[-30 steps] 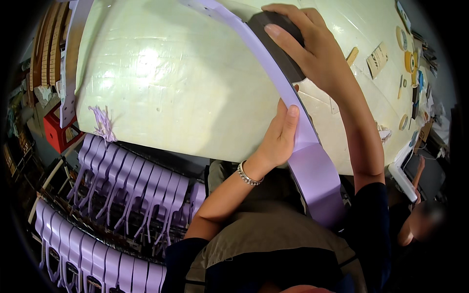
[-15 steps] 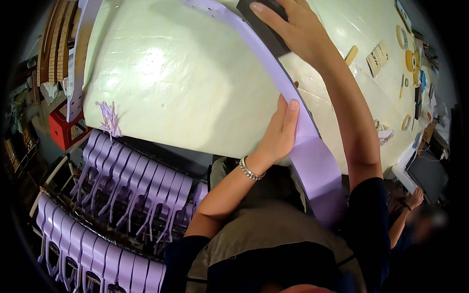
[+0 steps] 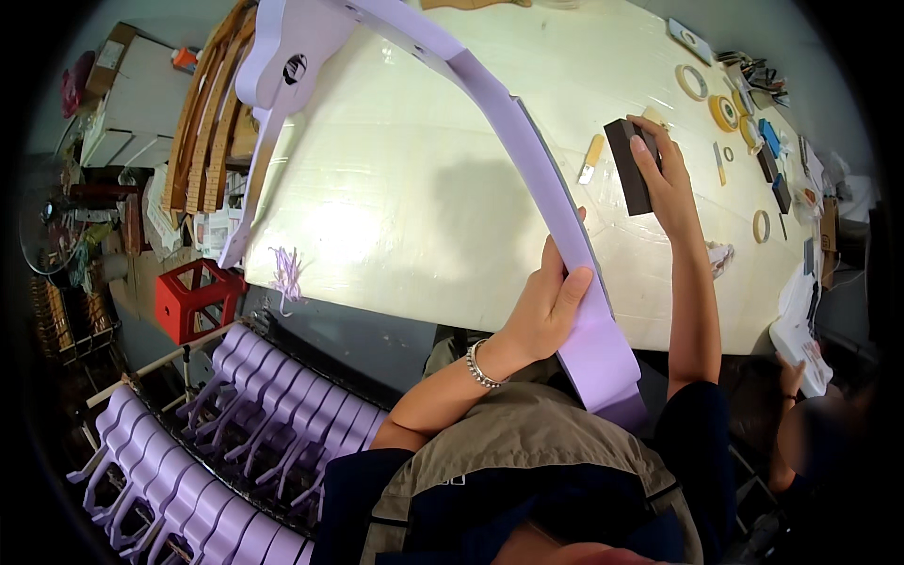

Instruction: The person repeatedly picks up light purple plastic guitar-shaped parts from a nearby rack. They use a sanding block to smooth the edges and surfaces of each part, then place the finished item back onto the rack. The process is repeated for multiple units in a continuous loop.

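Observation:
A long, curved lavender piece (image 3: 537, 174) arches from the top left of the table to my waist, its outer edge dark and its lower end against my apron. My left hand (image 3: 551, 306) is closed around its lower stretch, thumb on the upper face. A bolt-like round fitting sits in a hole in the piece's broad far end. In my right hand (image 3: 667, 179) is a dark rectangular block (image 3: 625, 174), its fingers wrapped over the top and side. That block hangs to the right of the piece, apart from it, over the pale covered table (image 3: 395, 245).
Lavender parts (image 3: 273, 377) hang in two rows on racks at lower left, near a red stool (image 3: 193, 299). Lavender strips (image 3: 286, 275) lie at the table's left edge. Right of the block are a scraper (image 3: 591, 158) and tape rolls (image 3: 723, 113). Another person's arm (image 3: 789, 386) shows at right.
My right hand has drawn the dark block away from the lavender piece's edge, toward me and to the right. My left hand keeps its hold. The view has shifted, showing more of the piece's far end.

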Demonstrator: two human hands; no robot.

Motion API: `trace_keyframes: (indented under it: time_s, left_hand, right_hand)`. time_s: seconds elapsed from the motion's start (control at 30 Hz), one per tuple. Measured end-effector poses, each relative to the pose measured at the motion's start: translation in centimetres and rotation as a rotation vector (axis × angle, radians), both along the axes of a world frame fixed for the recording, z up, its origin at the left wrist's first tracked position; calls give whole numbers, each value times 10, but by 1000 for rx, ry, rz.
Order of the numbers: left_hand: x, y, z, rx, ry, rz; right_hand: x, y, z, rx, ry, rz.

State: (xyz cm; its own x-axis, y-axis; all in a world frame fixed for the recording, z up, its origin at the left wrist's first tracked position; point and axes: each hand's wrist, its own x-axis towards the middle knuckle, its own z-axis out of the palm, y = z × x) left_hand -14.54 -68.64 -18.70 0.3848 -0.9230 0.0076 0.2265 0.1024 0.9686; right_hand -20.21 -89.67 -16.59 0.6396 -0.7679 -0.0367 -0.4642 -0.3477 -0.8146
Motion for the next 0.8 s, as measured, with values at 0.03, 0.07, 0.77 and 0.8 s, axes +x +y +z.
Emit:
trace_keyframes:
  time_s: [0.03,0.07,0.77,0.8]
  left_hand:
    - [-2,-2,7,-7,-19,-8]
    - [-3,-4,12,-9,-38,-17]
    - [98,-107,76,-272,-1365,-45]
    - [102,-106,52,-315,-1445,-63]
  right_hand:
    - [-7,0,7,-2,3,-26]
    - [-16,-1,7,-31,-10,-35]
    - [-163,-59,-1,-230,-460,-14]
    - [-158,-51,1,-44,-400,-146]
